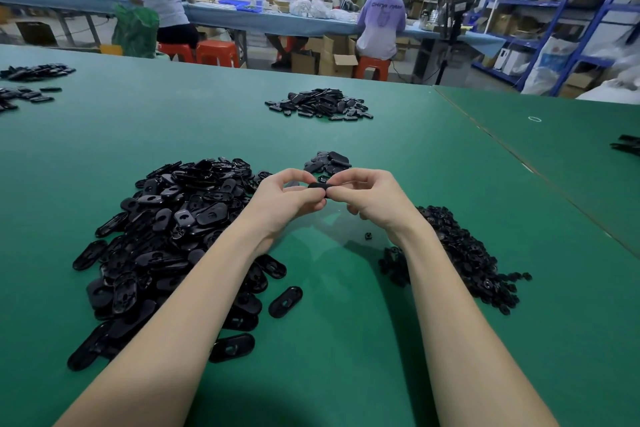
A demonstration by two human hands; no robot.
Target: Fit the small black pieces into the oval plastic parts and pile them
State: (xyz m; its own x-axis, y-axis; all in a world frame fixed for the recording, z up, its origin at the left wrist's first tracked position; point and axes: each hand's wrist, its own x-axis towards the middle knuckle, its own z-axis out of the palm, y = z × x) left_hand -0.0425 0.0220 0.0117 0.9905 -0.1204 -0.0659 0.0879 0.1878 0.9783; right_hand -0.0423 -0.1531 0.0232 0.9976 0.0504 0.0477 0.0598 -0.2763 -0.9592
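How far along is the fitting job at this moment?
Done: a small pile lies beyond the hands. In hand: left hand and right hand pinch one oval part. Left: a big heap of oval parts and small black pieces.

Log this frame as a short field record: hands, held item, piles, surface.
left hand: pinches held oval part
right hand: pinches same part
held oval part: above table, between both hands
oval parts pile: at left forearm
small black pieces: heap at right forearm
small pile: beyond hands
surface: green table
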